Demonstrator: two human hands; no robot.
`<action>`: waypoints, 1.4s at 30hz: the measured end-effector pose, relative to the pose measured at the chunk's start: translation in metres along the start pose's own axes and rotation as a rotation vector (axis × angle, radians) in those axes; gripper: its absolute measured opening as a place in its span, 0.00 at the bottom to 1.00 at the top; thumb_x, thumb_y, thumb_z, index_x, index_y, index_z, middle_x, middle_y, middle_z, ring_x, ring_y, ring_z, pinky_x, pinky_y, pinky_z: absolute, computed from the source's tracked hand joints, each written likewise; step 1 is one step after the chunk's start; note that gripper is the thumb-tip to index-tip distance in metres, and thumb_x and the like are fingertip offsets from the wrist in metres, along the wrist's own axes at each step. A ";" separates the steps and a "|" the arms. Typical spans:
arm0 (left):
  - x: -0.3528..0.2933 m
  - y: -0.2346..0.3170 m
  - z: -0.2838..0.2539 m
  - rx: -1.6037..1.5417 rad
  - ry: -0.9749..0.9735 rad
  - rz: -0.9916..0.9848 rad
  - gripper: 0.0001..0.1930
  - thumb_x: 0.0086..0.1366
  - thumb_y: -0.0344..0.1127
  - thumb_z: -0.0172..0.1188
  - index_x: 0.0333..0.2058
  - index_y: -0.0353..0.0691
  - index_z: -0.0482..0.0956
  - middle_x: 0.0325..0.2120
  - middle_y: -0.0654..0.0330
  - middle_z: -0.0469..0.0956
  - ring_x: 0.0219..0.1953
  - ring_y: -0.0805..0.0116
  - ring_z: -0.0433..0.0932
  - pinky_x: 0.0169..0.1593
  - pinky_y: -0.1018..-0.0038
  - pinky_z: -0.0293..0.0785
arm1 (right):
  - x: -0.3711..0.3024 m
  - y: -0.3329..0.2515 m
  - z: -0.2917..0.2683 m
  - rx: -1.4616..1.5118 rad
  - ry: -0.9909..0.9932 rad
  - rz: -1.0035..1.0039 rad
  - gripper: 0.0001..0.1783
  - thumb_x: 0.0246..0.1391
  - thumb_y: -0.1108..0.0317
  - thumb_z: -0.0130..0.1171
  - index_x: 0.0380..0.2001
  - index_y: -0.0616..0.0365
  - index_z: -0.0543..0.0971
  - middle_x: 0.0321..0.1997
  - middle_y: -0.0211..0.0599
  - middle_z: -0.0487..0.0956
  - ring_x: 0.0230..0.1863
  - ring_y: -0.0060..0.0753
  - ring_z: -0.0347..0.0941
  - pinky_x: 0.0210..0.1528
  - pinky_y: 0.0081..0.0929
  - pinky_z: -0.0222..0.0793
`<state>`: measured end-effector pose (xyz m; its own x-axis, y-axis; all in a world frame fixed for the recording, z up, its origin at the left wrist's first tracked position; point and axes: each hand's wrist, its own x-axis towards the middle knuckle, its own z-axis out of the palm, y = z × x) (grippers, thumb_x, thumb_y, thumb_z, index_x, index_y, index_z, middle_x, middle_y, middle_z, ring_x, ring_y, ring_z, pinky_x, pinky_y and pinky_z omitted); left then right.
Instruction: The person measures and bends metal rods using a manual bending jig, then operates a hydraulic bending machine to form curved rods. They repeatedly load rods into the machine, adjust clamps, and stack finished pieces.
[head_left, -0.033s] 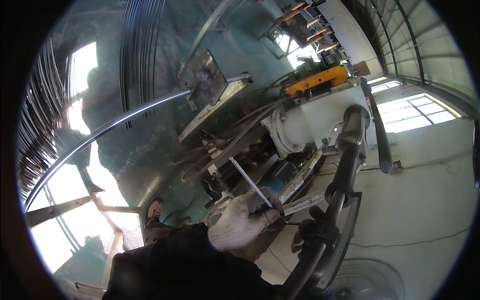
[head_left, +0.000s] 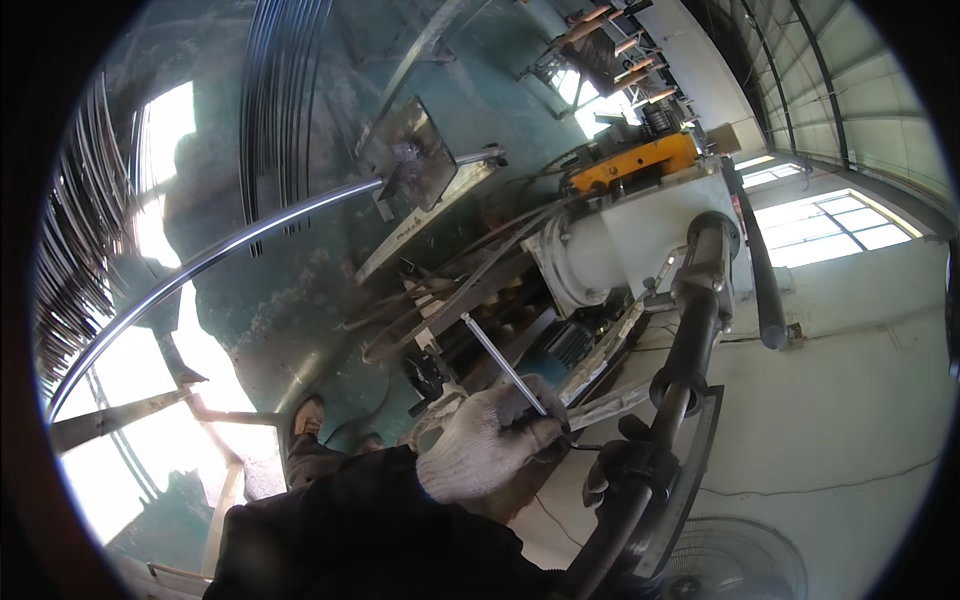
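My left hand [head_left: 492, 440], in a white knit glove, is closed round a bright metal rod [head_left: 500, 360] that sticks up and away from the fist. A thin dark tip [head_left: 585, 446] comes out past the fingers and reaches toward a dark collar [head_left: 645, 465] on a long round shaft [head_left: 695, 345]. Around that collar curl the dark-gloved fingers of my right hand [head_left: 597, 482]; the shaft and collar hide most of this hand. The far end of the shaft joins a pale machine housing [head_left: 635, 230].
A curved shiny tube [head_left: 225, 250] passes through a square metal plate [head_left: 410, 155] at left. Bundles of thin rods [head_left: 280, 110] lie beyond it. An orange machine part [head_left: 635, 163] tops the housing. A fan [head_left: 735, 555] stands lower right, near a pale wall [head_left: 830, 400].
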<state>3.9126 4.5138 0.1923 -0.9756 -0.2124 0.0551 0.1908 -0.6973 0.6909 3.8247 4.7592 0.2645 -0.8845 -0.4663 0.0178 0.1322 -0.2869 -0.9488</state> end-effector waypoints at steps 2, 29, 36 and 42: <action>0.001 0.005 0.004 0.020 -0.009 0.053 0.06 0.81 0.25 0.67 0.52 0.36 0.83 0.43 0.61 0.88 0.48 0.70 0.88 0.53 0.69 0.87 | 0.000 -0.001 0.002 -0.013 0.001 -0.007 0.31 0.80 0.46 0.62 0.65 0.64 0.75 0.49 0.53 0.87 0.34 0.44 0.84 0.32 0.39 0.79; -0.003 -0.009 0.031 -0.316 0.028 -0.034 0.05 0.81 0.25 0.66 0.51 0.32 0.84 0.43 0.56 0.86 0.47 0.64 0.87 0.54 0.66 0.85 | -0.010 -0.006 0.016 0.080 0.150 0.071 0.25 0.81 0.50 0.61 0.59 0.64 0.75 0.47 0.53 0.84 0.36 0.41 0.81 0.36 0.36 0.79; -0.005 -0.020 0.037 -0.526 0.042 -0.105 0.08 0.80 0.29 0.70 0.52 0.34 0.84 0.45 0.56 0.86 0.50 0.64 0.87 0.58 0.64 0.85 | -0.012 -0.011 0.016 -0.492 0.154 0.063 0.18 0.82 0.56 0.62 0.58 0.60 0.77 0.43 0.41 0.84 0.36 0.31 0.81 0.34 0.29 0.79; -0.009 -0.021 0.038 -0.487 0.042 -0.086 0.13 0.79 0.32 0.73 0.56 0.34 0.83 0.49 0.54 0.88 0.52 0.62 0.87 0.59 0.63 0.85 | -0.012 0.015 -0.040 -0.221 0.164 0.088 0.21 0.80 0.54 0.64 0.58 0.62 0.79 0.41 0.43 0.84 0.35 0.35 0.82 0.34 0.33 0.81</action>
<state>3.9136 4.5563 0.2051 -0.9869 -0.1599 -0.0233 0.1475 -0.9502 0.2744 3.8194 4.7940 0.2371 -0.9370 -0.3344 -0.1015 0.1264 -0.0535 -0.9905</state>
